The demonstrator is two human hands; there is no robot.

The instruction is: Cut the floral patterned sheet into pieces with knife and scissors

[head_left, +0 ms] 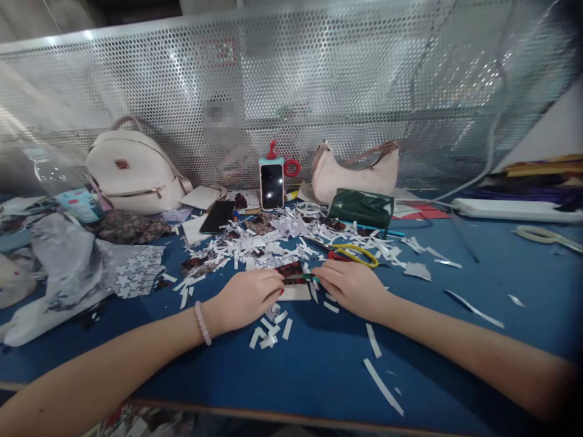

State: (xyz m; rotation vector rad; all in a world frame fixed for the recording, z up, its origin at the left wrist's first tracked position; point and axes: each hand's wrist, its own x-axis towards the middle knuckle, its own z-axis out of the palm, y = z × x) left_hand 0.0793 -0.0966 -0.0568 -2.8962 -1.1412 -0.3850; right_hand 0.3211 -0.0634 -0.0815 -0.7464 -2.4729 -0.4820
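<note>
Small card (291, 280) lies flat between both hands, long axis left-right. Left hand (248, 298) fingers press its left edge; right hand (350, 285) fingers pinch a thin green tool (304, 277) over it.

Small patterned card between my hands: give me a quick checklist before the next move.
1. Small patterned card lies flat on the blue table: ok.
2. Left hand has fingertips at the card's left edge: ok.
3. Right hand holds a thin green tool over the card: ok; which tool it is: cannot tell.
4. Yellow-handled scissors lie apart, just behind the right hand: ok.
5. Area around the card free of paper scraps: not ok.
</note>
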